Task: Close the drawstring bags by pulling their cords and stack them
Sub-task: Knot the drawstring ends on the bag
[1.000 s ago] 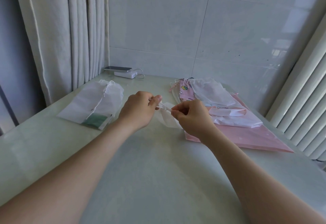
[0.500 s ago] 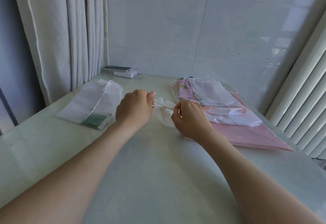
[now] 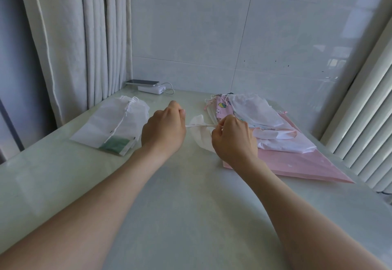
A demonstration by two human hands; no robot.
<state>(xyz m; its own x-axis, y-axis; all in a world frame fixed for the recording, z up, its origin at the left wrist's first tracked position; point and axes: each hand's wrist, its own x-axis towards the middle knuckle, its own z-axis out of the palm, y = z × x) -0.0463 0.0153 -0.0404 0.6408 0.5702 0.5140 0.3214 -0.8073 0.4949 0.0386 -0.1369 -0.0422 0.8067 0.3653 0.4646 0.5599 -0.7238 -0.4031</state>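
Cord [image 3: 200,125] ran nearly level between the two grips above the table [image 3: 180,206]. The left grip [image 3: 163,129] was curled into a fist round one end of the cord; the right grip [image 3: 233,140] pinched the other end between thumb and fingertips. The small white drawstring bag [image 3: 201,140] hung from that cord between them, its body drooping just beside the right grip. Left of the left grip, apart from it, lay a closed white bag [image 3: 114,123] showing a green patch at its near end. Right of the right grip sat a pile of bags [image 3: 254,110] on a flat pink bag [image 3: 297,161]. A phone [image 3: 142,82] and a power bank [image 3: 151,89] lay at the far edge.
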